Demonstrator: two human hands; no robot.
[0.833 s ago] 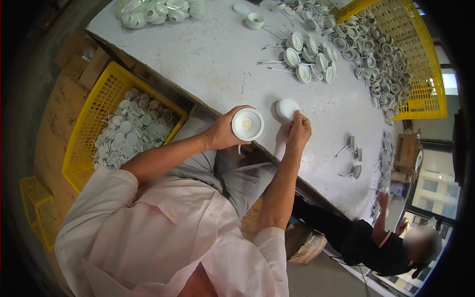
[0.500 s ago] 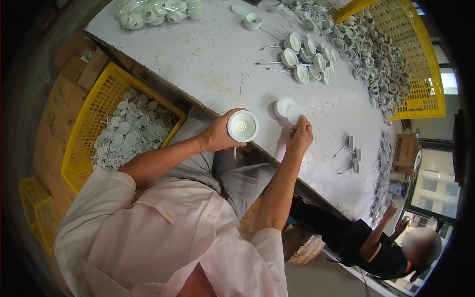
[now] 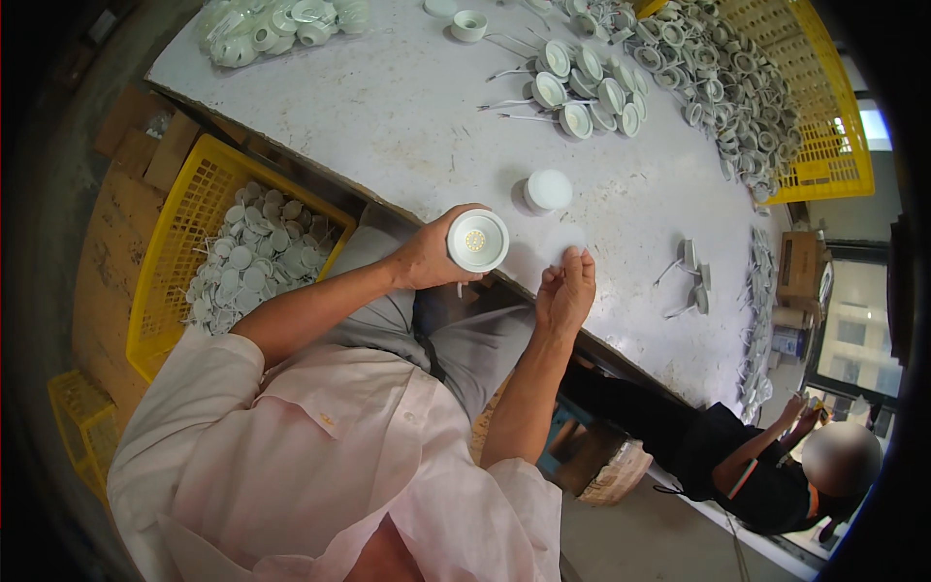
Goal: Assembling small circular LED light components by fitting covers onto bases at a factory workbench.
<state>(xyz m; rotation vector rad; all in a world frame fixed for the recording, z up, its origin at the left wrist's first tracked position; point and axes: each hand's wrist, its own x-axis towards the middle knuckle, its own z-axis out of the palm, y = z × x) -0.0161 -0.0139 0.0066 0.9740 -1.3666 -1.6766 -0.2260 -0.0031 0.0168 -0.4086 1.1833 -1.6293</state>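
the left hand (image 3: 427,256) clasps a lamp (image 3: 478,241); right of the lamp, the right hand (image 3: 565,294) pinches a disc (image 3: 568,239).

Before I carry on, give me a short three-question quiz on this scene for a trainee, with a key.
1. Which hand holds the round white lamp housing: left or right?
2. True or false: the right hand is empty.
3. Fill in: the large basket of pale round pieces at the person's left is coloured ____.

Key:
1. The left hand.
2. False: the right hand pinches a thin pale disc.
3. Yellow.
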